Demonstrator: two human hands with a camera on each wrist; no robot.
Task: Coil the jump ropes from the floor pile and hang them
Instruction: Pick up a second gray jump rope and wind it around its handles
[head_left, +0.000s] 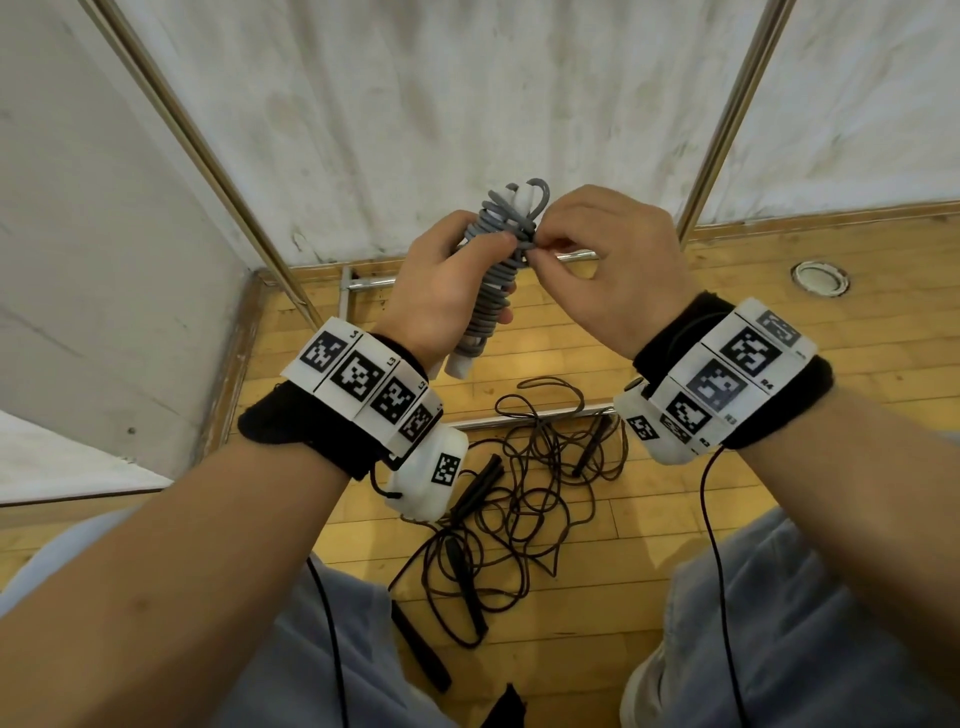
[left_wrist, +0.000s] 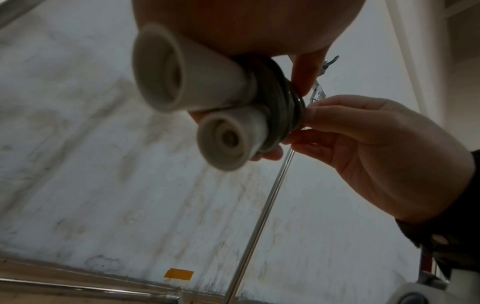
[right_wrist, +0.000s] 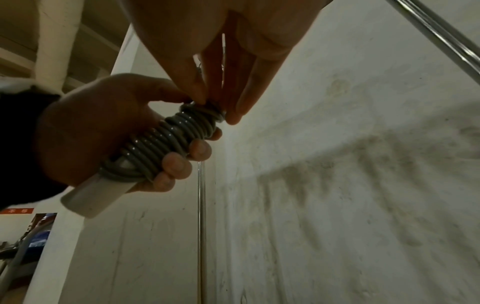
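A grey jump rope (head_left: 496, 270) is wound in tight turns round its two white handles (left_wrist: 187, 82). My left hand (head_left: 441, 291) grips this bundle upright at chest height, fingers curled round the coils (right_wrist: 166, 144). My right hand (head_left: 587, 260) pinches the rope's upper turns between thumb and fingertips (right_wrist: 233, 119). A small loop of grey cord sticks up above the handle tops. On the wooden floor below lies a tangled pile of black jump ropes (head_left: 524, 488) with black handles.
A metal rack stands against the stained white wall: slanting poles (head_left: 208, 150) left and right (head_left: 727, 124), base bars (head_left: 374, 283) on the floor. A round floor fitting (head_left: 820, 277) sits at the right. My knees frame the pile.
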